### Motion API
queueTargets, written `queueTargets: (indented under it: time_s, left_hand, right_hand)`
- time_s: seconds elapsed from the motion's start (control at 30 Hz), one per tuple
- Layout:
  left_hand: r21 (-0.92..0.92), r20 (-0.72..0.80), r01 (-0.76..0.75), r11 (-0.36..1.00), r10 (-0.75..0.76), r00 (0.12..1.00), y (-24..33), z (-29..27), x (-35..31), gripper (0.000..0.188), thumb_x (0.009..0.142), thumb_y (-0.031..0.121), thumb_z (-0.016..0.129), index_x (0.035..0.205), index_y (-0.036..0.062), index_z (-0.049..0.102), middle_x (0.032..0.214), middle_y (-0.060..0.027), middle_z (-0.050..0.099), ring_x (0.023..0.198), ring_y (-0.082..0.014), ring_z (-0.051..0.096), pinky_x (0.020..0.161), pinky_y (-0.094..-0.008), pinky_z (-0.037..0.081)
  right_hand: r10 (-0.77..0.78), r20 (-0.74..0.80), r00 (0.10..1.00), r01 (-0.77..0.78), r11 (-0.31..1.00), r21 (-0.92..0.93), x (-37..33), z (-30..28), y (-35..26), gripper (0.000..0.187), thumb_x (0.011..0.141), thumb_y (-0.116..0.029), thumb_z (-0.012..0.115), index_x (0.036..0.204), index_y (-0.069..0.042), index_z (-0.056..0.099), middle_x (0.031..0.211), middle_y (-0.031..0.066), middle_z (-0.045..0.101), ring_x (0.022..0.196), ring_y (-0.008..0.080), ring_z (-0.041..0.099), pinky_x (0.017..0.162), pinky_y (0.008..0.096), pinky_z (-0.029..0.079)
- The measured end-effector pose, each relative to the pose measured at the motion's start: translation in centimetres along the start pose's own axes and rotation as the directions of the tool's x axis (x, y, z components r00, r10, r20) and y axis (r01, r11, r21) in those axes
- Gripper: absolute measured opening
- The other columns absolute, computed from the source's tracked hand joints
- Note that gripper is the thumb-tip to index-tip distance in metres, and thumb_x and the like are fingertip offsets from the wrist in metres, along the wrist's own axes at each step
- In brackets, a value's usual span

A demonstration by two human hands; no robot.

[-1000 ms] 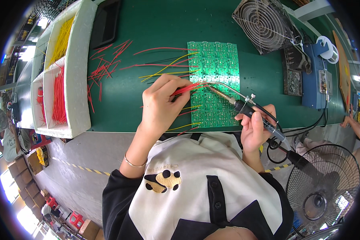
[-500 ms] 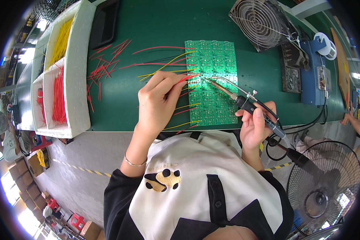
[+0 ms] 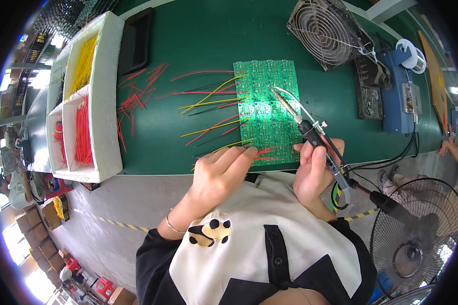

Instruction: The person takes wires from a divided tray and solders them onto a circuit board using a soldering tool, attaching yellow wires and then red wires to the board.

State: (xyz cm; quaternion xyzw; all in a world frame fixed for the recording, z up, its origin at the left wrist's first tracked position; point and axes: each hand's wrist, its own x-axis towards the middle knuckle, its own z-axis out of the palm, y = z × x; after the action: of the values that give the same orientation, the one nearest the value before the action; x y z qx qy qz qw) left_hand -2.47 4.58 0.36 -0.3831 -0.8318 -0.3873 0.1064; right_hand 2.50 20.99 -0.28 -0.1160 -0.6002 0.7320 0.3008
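Note:
A green circuit board panel (image 3: 285, 119) lies on the table, divided into many small repeated boards. Red, yellow and black wires (image 3: 216, 101) run out leftward from its left side. Low at the panel's near left corner, my left hand (image 3: 223, 172) is closed on several red wires (image 3: 265, 151), whose ends poke out past the fingertips over the board. My right hand (image 3: 316, 170), right of the panel, grips a soldering iron (image 3: 310, 133) with a thin metal feed tube clamped alongside. The iron's tip is over the panel's upper middle; whether it touches cannot be made out.
A white foam box (image 3: 106, 101) at left holds yellow and red wires in compartments. Loose red wires (image 3: 137, 96) lie beside it, below a black tray (image 3: 136, 40). Back right stand a square fan (image 3: 323, 35) and a blue machine (image 3: 394, 96) with a reel (image 3: 411, 56). A floor fan (image 3: 409, 244) stands at right.
My left hand has moved nearer and to the right with the red wires, from the panel's middle left to its near end. The iron's tip has shifted slightly farther up the panel.

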Motion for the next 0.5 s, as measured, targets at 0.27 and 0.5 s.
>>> queueTargets:
  time_s: [0.27,0.5]
  left_hand:
    - [0.17,-0.09,-0.021,0.985,0.037,0.995,-0.5,0.9,1.6,0.025,0.06,-0.006,0.067,0.084,0.0005,0.062,0.072,-0.0058,0.059,0.054,-0.0165,0.056,0.047,-0.0263,0.045]
    - [0.029,-0.162,0.101,0.994,-0.096,0.982,-1.9,-1.6,2.9,0.021,0.063,-0.008,0.063,0.081,0.0027,0.064,0.075,-0.0068,0.061,0.059,-0.0178,0.06,0.051,-0.0243,0.047]
  right_hand:
    - [-0.007,0.09,0.996,0.003,0.999,0.04,2.3,1.0,0.9,0.019,0.085,-0.012,0.055,0.091,-0.001,0.041,0.076,0.0084,0.049,0.063,0.0104,0.046,0.058,0.0237,0.038]
    - [-0.155,0.07,0.986,0.15,0.987,0.064,3.1,0.2,0.1,0.022,0.086,-0.016,0.053,0.092,-0.001,0.039,0.07,0.0094,0.049,0.062,0.0124,0.044,0.058,0.0258,0.035]
